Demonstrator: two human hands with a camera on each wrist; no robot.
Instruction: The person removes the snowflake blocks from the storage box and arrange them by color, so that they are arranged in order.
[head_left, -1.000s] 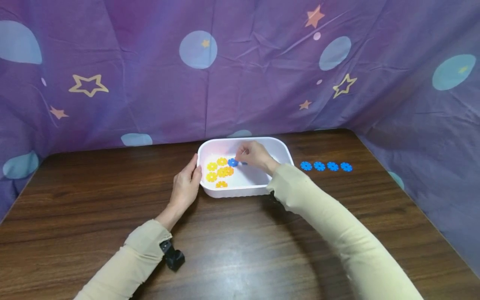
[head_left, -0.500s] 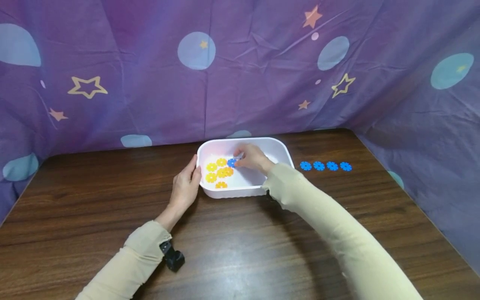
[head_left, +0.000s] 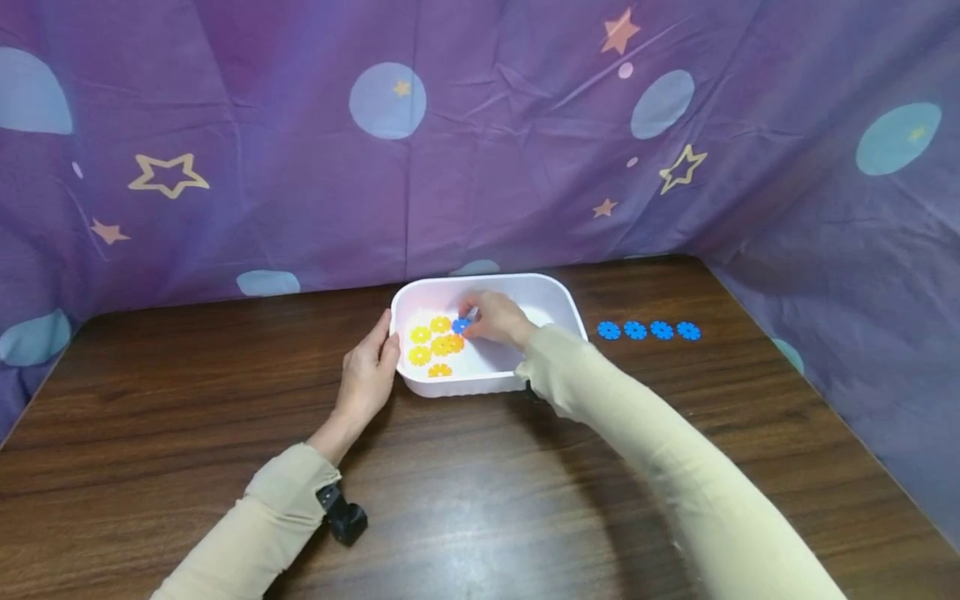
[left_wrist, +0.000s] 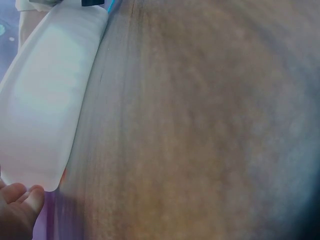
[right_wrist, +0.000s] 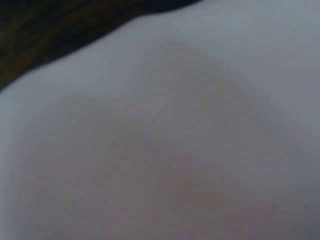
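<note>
Our white tray (head_left: 465,386) holds yellow-to-orange notched discs (head_left: 420,356) toward its left end, plus a blue disc (head_left: 460,327). Our right hand (head_left: 497,316) reaches inside, fingertips at that disc; we cannot tell whether they pinch it. Our left hand (head_left: 366,375) lies extended against the outer left wall. Rightward, four blue discs (head_left: 635,331) line the surface (head_left: 450,475), short of its edge.

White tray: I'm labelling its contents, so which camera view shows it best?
The head view: it shows the white tray from above, nearly whole, with yellow pieces inside, though the right hand covers part. The left wrist view shows mainly an outer wall; the right wrist view is too blurred to tell.
</note>
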